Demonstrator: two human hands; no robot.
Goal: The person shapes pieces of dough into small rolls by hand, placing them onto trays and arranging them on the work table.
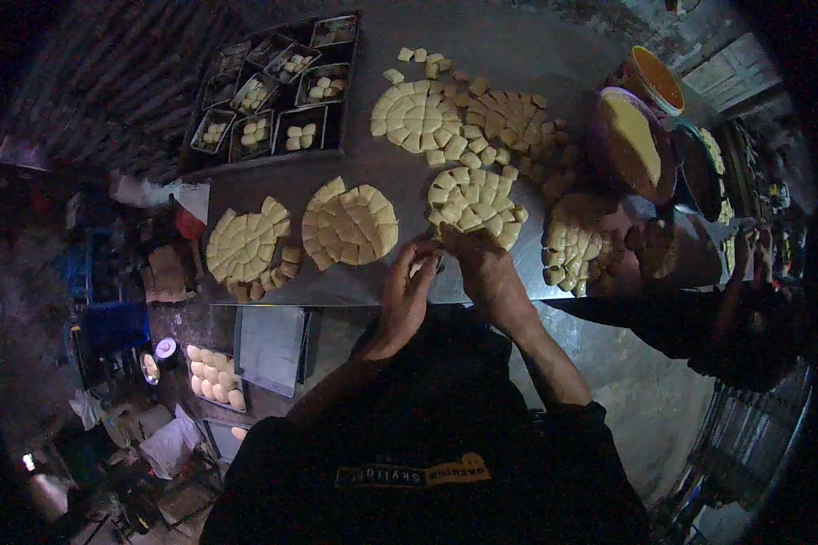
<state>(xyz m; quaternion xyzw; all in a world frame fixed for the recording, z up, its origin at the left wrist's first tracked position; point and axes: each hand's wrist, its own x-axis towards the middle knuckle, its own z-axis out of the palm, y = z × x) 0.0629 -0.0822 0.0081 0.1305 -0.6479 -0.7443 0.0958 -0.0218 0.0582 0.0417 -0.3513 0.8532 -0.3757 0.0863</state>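
Note:
Near the table's front edge, my left hand (403,304) curls its fingers around a small pale piece of dough (416,269). Close beside it, my right hand (491,277) reaches to the near edge of a round of cut dough (473,202). Its fingers are bent together, and whatever they grip is hidden beneath them. Left of my hands lie two more flat rounds cut into pieces, a nearer dough round (350,223) and a farther-left dough round (247,241) with several loose pieces. Another dough round (415,116) sits farther back.
A dark tray (191,168) at the back left carries small tins, some with dough balls. Darker dough pieces (509,118) spread mid-table. A purple basin (663,182), a yellow bucket (654,77) and more cut dough (573,254) stand right. Another person's arm (727,304) shows at far right.

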